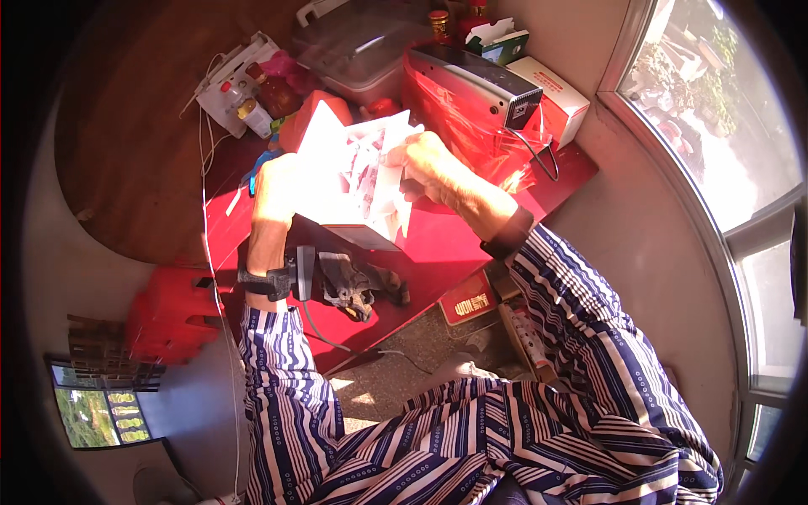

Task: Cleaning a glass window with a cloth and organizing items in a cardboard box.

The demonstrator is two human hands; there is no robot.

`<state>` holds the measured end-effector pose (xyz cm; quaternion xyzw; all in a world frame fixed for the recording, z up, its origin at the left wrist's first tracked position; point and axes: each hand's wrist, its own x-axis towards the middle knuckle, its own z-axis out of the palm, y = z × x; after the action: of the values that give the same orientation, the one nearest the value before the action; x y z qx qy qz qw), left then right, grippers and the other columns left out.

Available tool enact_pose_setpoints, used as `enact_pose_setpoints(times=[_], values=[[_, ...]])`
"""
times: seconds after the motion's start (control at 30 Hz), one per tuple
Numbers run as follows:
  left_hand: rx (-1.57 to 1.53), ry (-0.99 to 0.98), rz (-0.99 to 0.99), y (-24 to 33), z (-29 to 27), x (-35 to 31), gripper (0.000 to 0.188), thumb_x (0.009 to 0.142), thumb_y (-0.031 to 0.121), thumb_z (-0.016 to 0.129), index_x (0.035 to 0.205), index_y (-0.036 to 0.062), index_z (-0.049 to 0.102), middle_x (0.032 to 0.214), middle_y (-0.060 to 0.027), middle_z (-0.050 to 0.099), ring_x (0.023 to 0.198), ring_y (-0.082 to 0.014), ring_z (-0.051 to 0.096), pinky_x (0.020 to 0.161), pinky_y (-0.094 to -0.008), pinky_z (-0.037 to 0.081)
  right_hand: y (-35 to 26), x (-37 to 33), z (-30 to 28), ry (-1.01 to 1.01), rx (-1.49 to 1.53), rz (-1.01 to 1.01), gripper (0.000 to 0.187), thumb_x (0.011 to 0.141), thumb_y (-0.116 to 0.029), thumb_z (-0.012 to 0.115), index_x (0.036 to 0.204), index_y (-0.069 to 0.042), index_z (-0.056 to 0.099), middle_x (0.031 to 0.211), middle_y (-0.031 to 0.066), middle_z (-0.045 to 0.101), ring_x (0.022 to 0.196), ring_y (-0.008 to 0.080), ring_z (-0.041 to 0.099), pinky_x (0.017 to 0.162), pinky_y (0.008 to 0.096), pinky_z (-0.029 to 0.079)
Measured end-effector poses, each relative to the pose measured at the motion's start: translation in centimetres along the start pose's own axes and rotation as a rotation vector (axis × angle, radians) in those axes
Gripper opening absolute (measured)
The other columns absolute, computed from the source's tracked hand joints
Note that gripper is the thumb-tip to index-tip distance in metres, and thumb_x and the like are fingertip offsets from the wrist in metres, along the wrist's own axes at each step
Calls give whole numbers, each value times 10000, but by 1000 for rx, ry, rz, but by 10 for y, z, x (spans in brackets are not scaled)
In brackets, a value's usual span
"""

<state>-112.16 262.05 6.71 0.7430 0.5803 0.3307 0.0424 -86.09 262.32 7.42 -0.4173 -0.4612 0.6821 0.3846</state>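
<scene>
An open white cardboard box (383, 220) sits tilted on the red table, its flaps up and its left part washed out by sunlight. Inside it lie small pale and purplish packets (362, 168) that I cannot make out clearly. My left hand (279, 181) holds the box's left side; glare blurs its fingers. At the right side my right hand (421, 158) is closed on the wall by the raised flap, fingers bent over the edge. A crumpled dark grey cloth (349, 282) lies on the table just in front of the box.
Behind the box stand a grey plastic bin (362, 50), a black-topped device (480, 76) in a red plastic bag (438, 118), a white carton (551, 93) and bottles (252, 114). A white cord (204, 185) runs along the left. Boxes (467, 299) lie below the table edge.
</scene>
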Motion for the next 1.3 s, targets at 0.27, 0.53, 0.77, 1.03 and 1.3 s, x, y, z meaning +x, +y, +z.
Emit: enact_pose_setpoints(times=[0.27, 0.53, 0.77, 1.03, 1.3], values=[[-473, -156, -40, 28, -10, -9, 84, 791, 51, 534, 745, 7, 590, 676, -35, 604, 579, -106, 572, 506, -229, 439, 15, 6, -26, -64, 84, -84, 149, 726, -46, 535, 820, 60, 582, 672, 146, 599, 499, 193, 578, 377, 289, 459], [-339, -98, 91, 17, 5, -1, 129, 793, 105, 549, 720, 0, 567, 614, -26, 565, 548, -85, 535, 483, -241, 410, 14, 17, -13, 12, 20, 10, 181, 721, -35, 557, 866, 70, 582, 691, 142, 611, 494, 201, 594, 420, 312, 504], [-123, -149, -71, 41, -2, -7, 114, 787, 84, 521, 764, 10, 606, 685, -8, 587, 606, -69, 545, 538, -212, 425, 39, 2, -9, -58, 1, -74, 191, 749, -93, 572, 844, 72, 592, 662, 146, 607, 470, 197, 581, 370, 299, 461], [81, -191, -59, 14, -4, 3, 59, 767, 43, 520, 750, 12, 568, 641, 10, 547, 580, -49, 511, 524, -207, 421, 34, 8, -8, -54, 93, -57, 292, 751, -27, 515, 1026, -81, 595, 670, 82, 600, 459, 155, 557, 391, 304, 482], [-6, -173, -140, 34, 8, 2, 140, 817, 105, 489, 799, -2, 577, 674, -18, 570, 602, -64, 513, 541, -242, 429, 41, 26, -16, -10, 198, -36, 177, 726, -55, 587, 865, 53, 570, 675, 137, 591, 481, 204, 582, 407, 322, 498]])
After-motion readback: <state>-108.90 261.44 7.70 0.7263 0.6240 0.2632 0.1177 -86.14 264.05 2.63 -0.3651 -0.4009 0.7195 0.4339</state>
